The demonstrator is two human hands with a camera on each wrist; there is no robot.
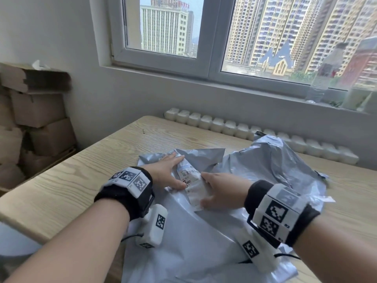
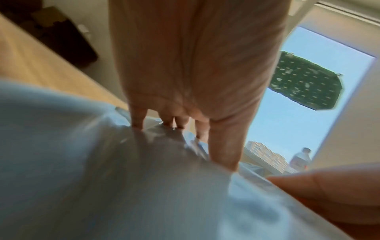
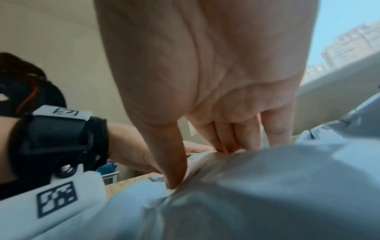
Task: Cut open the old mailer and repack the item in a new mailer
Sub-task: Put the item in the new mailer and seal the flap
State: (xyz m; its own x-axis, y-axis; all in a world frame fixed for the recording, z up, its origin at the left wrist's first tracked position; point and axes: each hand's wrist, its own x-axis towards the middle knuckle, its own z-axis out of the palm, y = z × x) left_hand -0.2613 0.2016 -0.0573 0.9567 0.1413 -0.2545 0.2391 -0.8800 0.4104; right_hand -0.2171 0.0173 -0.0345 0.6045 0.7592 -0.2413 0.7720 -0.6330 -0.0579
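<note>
A small grey mailer (image 1: pixel 204 157) with a white shipping label (image 1: pixel 192 180) lies on the wooden table (image 1: pixel 81 170). It sits partly on a larger pale grey mailer (image 1: pixel 193 242) spread flat toward me. My left hand (image 1: pixel 167 171) rests flat on the small mailer's left side, its fingers straight. My right hand (image 1: pixel 221 188) presses on the label from the right, fingers extended. The left wrist view shows the left hand's fingertips (image 2: pixel 180 123) touching grey plastic (image 2: pixel 123 178). In the right wrist view the right thumb (image 3: pixel 172 170) and fingers press the label edge. The mailers' contents are hidden.
A crumpled grey mailer (image 1: pixel 283 158) lies at the right rear of the table. Stacked cardboard boxes (image 1: pixel 36 119) stand at the left beside the table. A white radiator (image 1: pixel 224 125) runs behind the table under the window, and a bottle (image 1: pixel 324 78) stands on the sill.
</note>
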